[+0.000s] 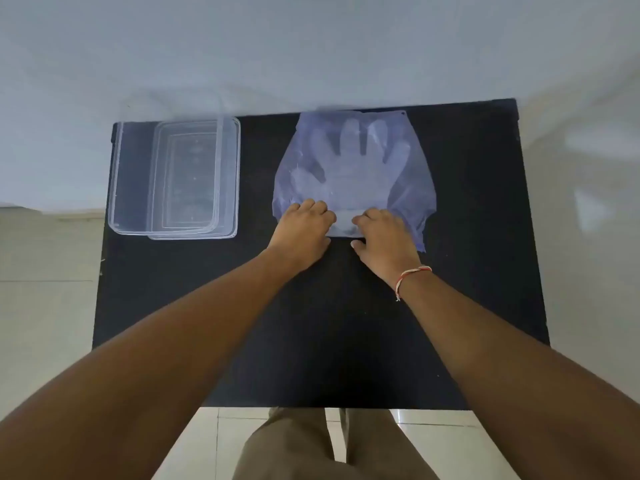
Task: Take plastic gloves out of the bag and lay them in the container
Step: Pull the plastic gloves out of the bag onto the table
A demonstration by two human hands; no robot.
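On the black table [311, 341], the bluish bag [412, 174] lies at 1 o'clock, plastic gloves [360, 168] showing through; no writing is readable. Left hand [301, 230] and right hand [384, 237] curl their fingers onto its near edge. The clear container [135, 181] sits at 10 o'clock.

Two bare hands — left hand [300, 226] and right hand [382, 237] — rest on one bag [353, 168]; glove count inside is unclear. One container [173, 180] lies beyond the left hand — one table [311, 323], one bracelet [410, 277].
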